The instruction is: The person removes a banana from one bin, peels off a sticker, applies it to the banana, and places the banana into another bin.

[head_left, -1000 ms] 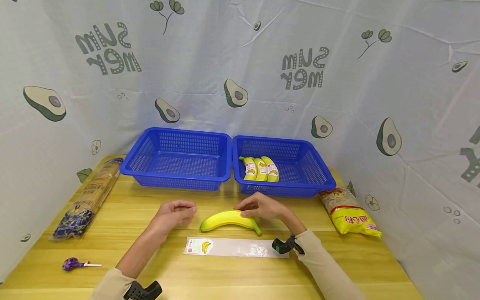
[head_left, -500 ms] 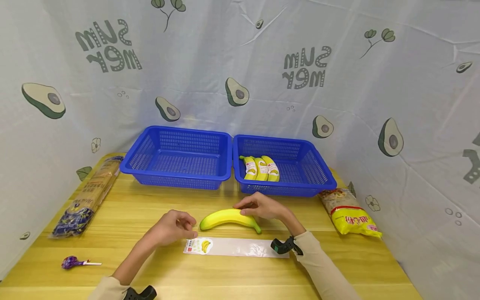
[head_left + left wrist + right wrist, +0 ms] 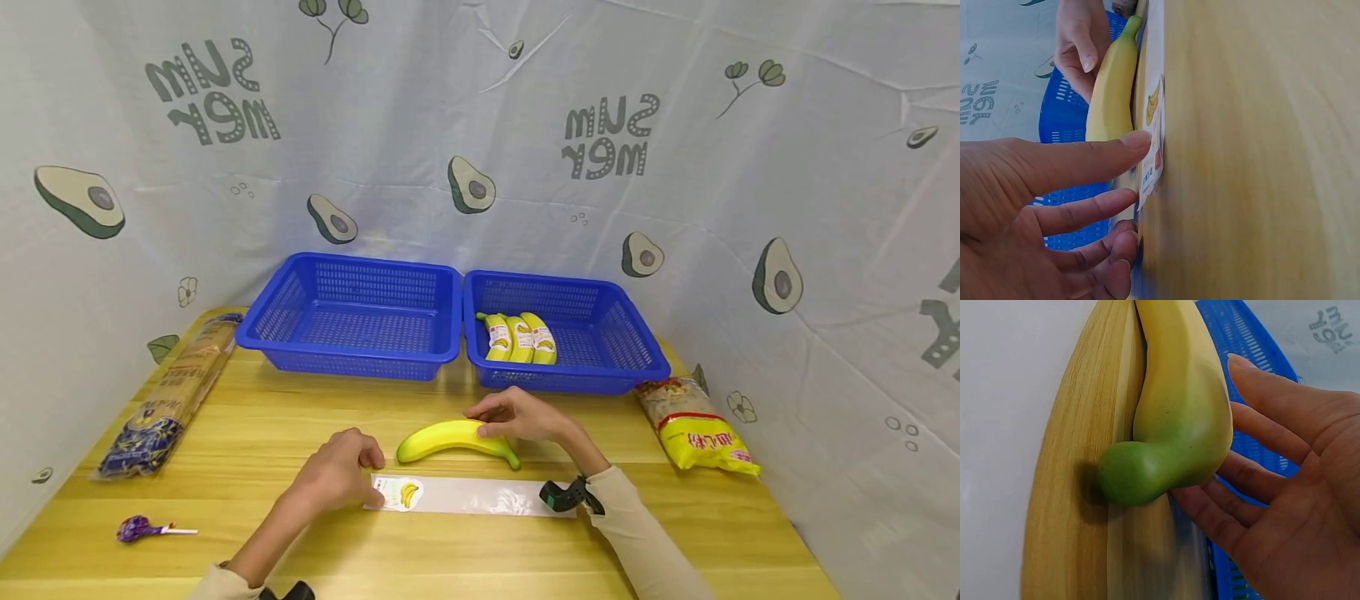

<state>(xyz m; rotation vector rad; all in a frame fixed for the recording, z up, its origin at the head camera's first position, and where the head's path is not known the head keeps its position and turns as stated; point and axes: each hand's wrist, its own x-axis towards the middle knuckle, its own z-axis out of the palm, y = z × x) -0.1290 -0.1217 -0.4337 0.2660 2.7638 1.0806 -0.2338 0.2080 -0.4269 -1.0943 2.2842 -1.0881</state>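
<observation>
A yellow banana with green ends (image 3: 450, 435) lies on the table. My right hand (image 3: 519, 414) is at its stem-end half, fingers along the far side and thumb near the top; in the right wrist view the fingers (image 3: 1260, 475) are loosely bent and not closed round it. Nearer the front lies a long, pale plastic strip (image 3: 480, 496) with a printed banana label (image 3: 408, 493) at its left end. My left hand (image 3: 337, 473) is at that end, thumb over its edge. In the left wrist view its thumb (image 3: 1085, 161) and fingers are spread apart.
Two blue baskets (image 3: 348, 357) stand at the back. The right basket (image 3: 600, 379) holds three labelled bananas (image 3: 519, 340). A noodle packet (image 3: 168, 400) and a lollipop (image 3: 137, 528) lie at left, a red-and-yellow food bag (image 3: 697, 429) at right. A printed cloth (image 3: 420, 100) hangs behind.
My left hand has come down from beside the banana's left tip to the strip's left end, its thumb and fingers spreading. The right hand and the banana stay where they were.
</observation>
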